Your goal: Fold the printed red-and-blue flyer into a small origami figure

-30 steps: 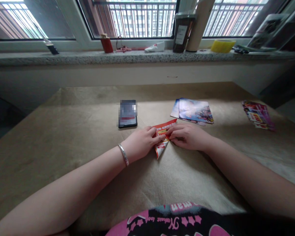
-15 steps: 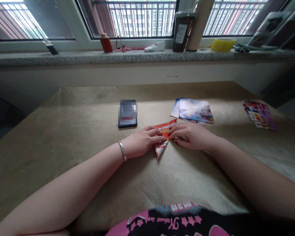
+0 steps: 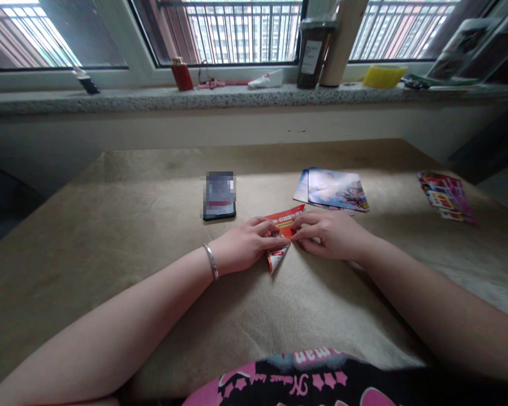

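A folded red and white paper leaflet (image 3: 284, 223) lies on the tan cloth-covered table (image 3: 110, 248), its pointed end toward me. My left hand (image 3: 245, 243), with a silver bracelet on the wrist, has its fingers curled and pressed on the leaflet's left side. From the right, my right hand (image 3: 328, 234) pinches the leaflet's edge with fingers together. The fingertips of both hands meet over the middle of the paper and hide much of it.
A dark phone (image 3: 219, 195) lies just beyond my left hand. A small stack of blue picture cards (image 3: 334, 190) sits behind my right hand, and pink leaflets (image 3: 444, 196) lie at the far right. The windowsill (image 3: 152, 98) holds a red cup, a dark jar and a yellow object.
Both hands stay on the leaflet. The fingers have shifted slightly along the fold, and the paper's visible tip looks a little shorter.
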Action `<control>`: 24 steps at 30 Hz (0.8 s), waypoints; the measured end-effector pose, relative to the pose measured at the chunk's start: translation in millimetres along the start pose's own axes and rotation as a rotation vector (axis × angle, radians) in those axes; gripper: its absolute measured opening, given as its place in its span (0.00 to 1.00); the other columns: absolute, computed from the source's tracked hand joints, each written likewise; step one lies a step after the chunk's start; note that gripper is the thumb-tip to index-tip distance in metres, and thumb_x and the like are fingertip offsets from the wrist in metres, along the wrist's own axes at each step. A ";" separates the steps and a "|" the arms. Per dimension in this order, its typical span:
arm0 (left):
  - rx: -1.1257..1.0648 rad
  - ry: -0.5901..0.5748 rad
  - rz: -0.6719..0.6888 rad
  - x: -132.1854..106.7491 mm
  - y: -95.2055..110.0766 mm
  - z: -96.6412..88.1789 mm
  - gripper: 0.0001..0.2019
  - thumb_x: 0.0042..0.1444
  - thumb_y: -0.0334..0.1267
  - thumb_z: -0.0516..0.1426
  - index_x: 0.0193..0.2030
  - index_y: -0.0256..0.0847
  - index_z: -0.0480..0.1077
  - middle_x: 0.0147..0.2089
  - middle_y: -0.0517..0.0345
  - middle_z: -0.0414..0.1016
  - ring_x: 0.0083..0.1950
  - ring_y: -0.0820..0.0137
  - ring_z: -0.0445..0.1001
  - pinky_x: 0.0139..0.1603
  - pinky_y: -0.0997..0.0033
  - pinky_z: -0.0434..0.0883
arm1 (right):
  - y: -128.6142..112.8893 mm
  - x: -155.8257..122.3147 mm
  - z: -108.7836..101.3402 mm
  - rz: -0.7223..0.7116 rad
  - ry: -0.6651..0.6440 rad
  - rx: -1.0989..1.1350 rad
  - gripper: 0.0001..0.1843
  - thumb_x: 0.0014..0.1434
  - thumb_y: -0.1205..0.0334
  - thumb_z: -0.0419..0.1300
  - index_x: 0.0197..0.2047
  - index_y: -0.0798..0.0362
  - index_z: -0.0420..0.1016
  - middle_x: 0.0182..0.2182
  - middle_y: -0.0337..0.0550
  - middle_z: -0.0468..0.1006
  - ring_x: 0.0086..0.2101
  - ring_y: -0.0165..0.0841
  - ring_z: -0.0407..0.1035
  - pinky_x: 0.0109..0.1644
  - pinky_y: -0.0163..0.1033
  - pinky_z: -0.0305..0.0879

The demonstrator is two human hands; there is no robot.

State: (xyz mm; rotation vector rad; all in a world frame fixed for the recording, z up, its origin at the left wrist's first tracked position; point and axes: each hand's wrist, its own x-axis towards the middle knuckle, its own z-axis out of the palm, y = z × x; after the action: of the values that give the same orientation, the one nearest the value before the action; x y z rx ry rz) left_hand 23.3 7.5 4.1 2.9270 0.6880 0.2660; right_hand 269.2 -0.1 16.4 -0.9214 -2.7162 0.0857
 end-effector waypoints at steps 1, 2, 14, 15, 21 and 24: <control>0.007 -0.001 0.002 0.0 -0.1 0.4 0.18 0.64 0.34 0.49 0.59 0.51 0.64 0.55 0.54 0.66 0.56 0.64 0.61 0.60 0.62 0.63 | -0.5 -0.2 -0.3 0.005 0.002 -0.028 0.12 0.58 0.65 0.54 0.37 0.47 0.80 0.41 0.41 0.79 0.39 0.34 0.72 0.38 0.38 0.65; 0.016 -0.002 0.004 0.0 -0.4 0.9 0.18 0.64 0.34 0.48 0.59 0.50 0.64 0.55 0.54 0.66 0.57 0.64 0.61 0.60 0.62 0.63 | -0.7 -0.3 -0.6 0.008 0.006 -0.057 0.12 0.58 0.64 0.54 0.37 0.47 0.80 0.40 0.41 0.79 0.38 0.33 0.72 0.37 0.38 0.64; 0.042 0.009 0.035 -0.3 -2.9 3.9 0.18 0.65 0.34 0.47 0.59 0.49 0.64 0.54 0.51 0.67 0.57 0.64 0.62 0.60 0.61 0.64 | 2.8 -0.7 -1.0 0.158 -0.006 -0.285 0.14 0.60 0.59 0.53 0.40 0.45 0.80 0.37 0.41 0.78 0.32 0.31 0.70 0.30 0.36 0.52; 0.041 0.010 0.035 -0.2 -2.7 3.6 0.18 0.65 0.34 0.47 0.59 0.49 0.65 0.54 0.52 0.67 0.56 0.64 0.62 0.60 0.61 0.64 | 3.1 -0.7 -0.9 0.179 -0.011 -0.291 0.14 0.60 0.59 0.53 0.40 0.45 0.80 0.37 0.41 0.78 0.32 0.31 0.70 0.29 0.36 0.52; 0.056 0.024 0.035 -0.3 -2.5 4.0 0.17 0.65 0.36 0.48 0.58 0.49 0.65 0.53 0.53 0.67 0.55 0.64 0.63 0.58 0.61 0.65 | 4.2 0.3 -1.9 0.280 -0.043 -0.330 0.15 0.60 0.58 0.51 0.40 0.45 0.80 0.36 0.39 0.79 0.30 0.31 0.69 0.27 0.36 0.45; 0.071 0.020 0.036 -0.3 -2.5 4.1 0.17 0.65 0.37 0.48 0.58 0.49 0.65 0.54 0.53 0.67 0.55 0.64 0.63 0.58 0.61 0.65 | 7.0 0.0 -0.5 0.342 -0.053 -0.360 0.16 0.61 0.56 0.50 0.41 0.44 0.79 0.35 0.38 0.79 0.29 0.31 0.69 0.26 0.36 0.41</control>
State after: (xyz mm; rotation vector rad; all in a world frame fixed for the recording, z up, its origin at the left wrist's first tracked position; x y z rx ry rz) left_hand 22.8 9.2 -0.4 3.0106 0.6611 0.2799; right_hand 273.4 5.5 15.9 -1.4981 -2.6384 -0.3264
